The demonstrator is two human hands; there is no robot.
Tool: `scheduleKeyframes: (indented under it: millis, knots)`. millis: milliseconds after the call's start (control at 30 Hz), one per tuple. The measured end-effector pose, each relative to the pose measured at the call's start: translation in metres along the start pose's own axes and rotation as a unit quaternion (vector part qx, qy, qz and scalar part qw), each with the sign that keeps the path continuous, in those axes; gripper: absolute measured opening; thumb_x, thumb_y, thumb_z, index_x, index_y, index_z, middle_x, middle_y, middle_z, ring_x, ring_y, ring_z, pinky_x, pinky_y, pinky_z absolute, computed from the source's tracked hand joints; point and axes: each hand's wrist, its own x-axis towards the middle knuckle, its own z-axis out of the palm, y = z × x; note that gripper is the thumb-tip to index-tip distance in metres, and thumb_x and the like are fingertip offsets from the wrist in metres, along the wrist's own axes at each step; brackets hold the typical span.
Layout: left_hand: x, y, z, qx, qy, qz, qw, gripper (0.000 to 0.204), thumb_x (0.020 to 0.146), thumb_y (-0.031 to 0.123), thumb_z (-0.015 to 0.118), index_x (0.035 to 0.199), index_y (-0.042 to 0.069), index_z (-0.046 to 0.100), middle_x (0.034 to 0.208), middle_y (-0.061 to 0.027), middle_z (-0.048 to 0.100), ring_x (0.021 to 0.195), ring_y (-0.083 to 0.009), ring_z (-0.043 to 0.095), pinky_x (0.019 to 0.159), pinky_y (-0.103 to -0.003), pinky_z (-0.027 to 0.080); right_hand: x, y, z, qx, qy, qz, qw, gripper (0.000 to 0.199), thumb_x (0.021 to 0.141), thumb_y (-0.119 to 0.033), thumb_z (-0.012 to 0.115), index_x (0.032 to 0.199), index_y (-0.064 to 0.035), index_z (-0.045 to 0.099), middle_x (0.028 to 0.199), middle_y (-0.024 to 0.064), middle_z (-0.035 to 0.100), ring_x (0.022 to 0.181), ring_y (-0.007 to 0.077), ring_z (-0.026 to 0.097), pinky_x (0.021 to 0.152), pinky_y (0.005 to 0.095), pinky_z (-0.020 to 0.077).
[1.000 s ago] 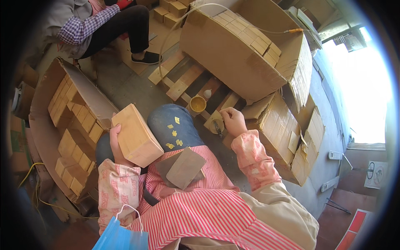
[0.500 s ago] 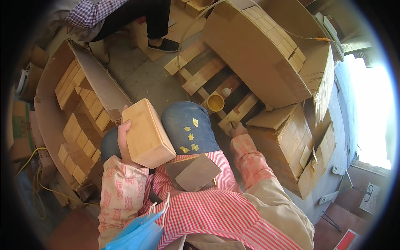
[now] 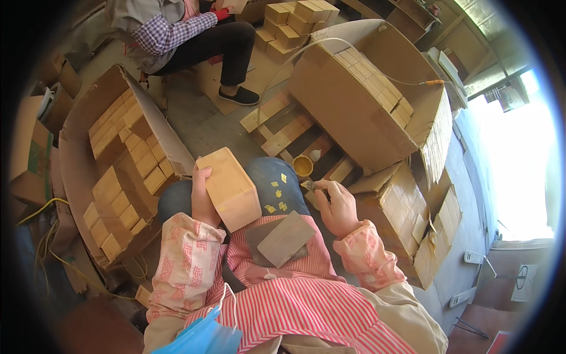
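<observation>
My left hand point(image 3: 204, 197) grips a pale wooden box point(image 3: 229, 189) by its left side, tilted above my left knee. My right hand point(image 3: 337, 206) is raised beside my right thigh, its fingers pinching what looks like a small putty knife point(image 3: 307, 185); most of it is hidden by the fingers. Just beyond its tip is a cup of yellow paste point(image 3: 303, 166), on the wooden pallet. Dabs of yellow paste point(image 3: 278, 193) dot my jeans. Grey sheets that look like sandpaper point(image 3: 286, 239) lie on my striped apron.
Cardboard cartons of wooden blocks stand at the left point(image 3: 171, 144) and far right point(image 3: 354, 112). A closer carton point(image 3: 389, 206) flanks my right arm. A thin hose point(image 3: 354, 42) arches over the far carton. Another person point(image 3: 236, 65) sits at the upper left. A blue mask point(image 3: 206, 333) hangs below.
My right hand has risen from low beside the pallet and moved nearer my thigh, with the small tool now showing. The wooden box has shifted and turned slightly in my left hand.
</observation>
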Motion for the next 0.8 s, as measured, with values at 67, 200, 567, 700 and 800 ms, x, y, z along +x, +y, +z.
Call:
scheduleKeyframes:
  millis: [67,200,567,700,800]
  knots:
    - [0.005,-0.004,-0.004,0.007,0.003,0.013,1.000,0.035,0.099,0.027,0.051,0.129,0.011,0.054,0.113,-0.0108,0.066,0.103,-0.0269,0.071,0.090,-0.043,0.061,0.004,-0.028,-0.010,0.036,-0.009,0.007,0.999,0.016,0.100,-0.013,0.069,0.113,-0.0041,0.068,0.093,0.0149,0.071,0.076,0.0357,0.069,0.070,0.0428,0.0559]
    - [0.015,-0.010,-0.010,0.018,0.004,0.047,0.999,0.039,0.097,0.026,0.054,0.132,0.010,0.051,0.114,-0.0094,0.061,0.103,-0.0254,0.069,0.089,-0.042,0.061,0.009,-0.080,-0.020,0.104,-0.018,-0.026,0.994,0.017,0.098,-0.006,0.073,0.114,-0.0056,0.072,0.090,0.0132,0.068,0.071,0.0316,0.069,0.064,0.0391,0.0558]
    - [0.019,-0.010,-0.006,0.019,0.019,0.052,0.998,0.050,0.098,0.024,0.055,0.144,0.008,0.043,0.124,-0.0124,0.059,0.109,-0.0266,0.067,0.093,-0.042,0.059,0.027,-0.132,0.020,0.058,-0.055,-0.133,0.988,0.043,0.089,-0.007,0.077,0.130,-0.0174,0.074,0.100,0.0075,0.066,0.087,0.0284,0.062,0.076,0.0404,0.0538]
    - [0.017,-0.010,-0.002,0.015,0.021,0.063,0.998,0.050,0.098,0.024,0.055,0.144,0.007,0.043,0.123,-0.0125,0.059,0.110,-0.0264,0.067,0.093,-0.042,0.059,0.030,-0.132,0.031,0.059,-0.074,-0.135,0.986,0.041,0.090,-0.008,0.075,0.130,-0.0175,0.074,0.100,0.0088,0.066,0.089,0.0303,0.062,0.078,0.0420,0.0536]
    - [0.016,-0.011,-0.001,0.028,0.020,0.086,0.996,0.050,0.098,0.024,0.055,0.143,0.006,0.044,0.123,-0.0127,0.059,0.110,-0.0260,0.067,0.093,-0.042,0.059,0.034,-0.131,0.036,0.054,-0.083,-0.137,0.986,0.042,0.089,-0.007,0.075,0.130,-0.0178,0.074,0.100,0.0097,0.065,0.089,0.0312,0.063,0.078,0.0426,0.0535]
